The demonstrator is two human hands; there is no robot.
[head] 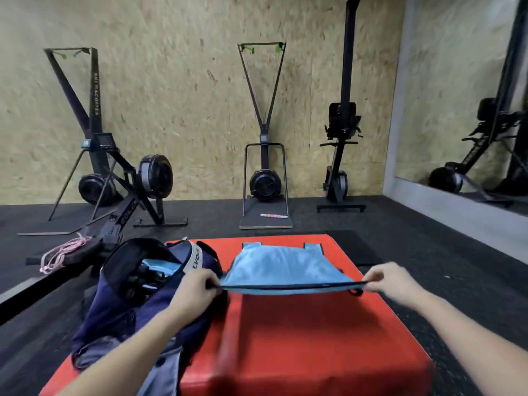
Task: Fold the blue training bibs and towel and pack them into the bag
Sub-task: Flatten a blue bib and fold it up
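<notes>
Hands at the near hem: our left hand [194, 290] and right hand [391, 284] each pinch a bottom corner of a blue training bib [285, 267], stretching its dark-trimmed edge taut just above the red mat [300, 338]. The bib lies across the mat's far half, its shoulder straps [251, 245] pointing at the far edge and its long axis running from the near edge to the far one; the lifted hem runs crosswise, parallel to the near edge. At the mat's left edge, the navy bag [137, 304] stands unzipped, with blue fabric showing inside, possibly an item already packed. We judge the risks plain: mesh this light could sag in the middle or slide as the hem is carried towards the straps, leaving a skewed fold. If one pinch slips, that corner drops. The bag, slumped partly over the mat's left edge, could crowd the fold or tip away.
</notes>
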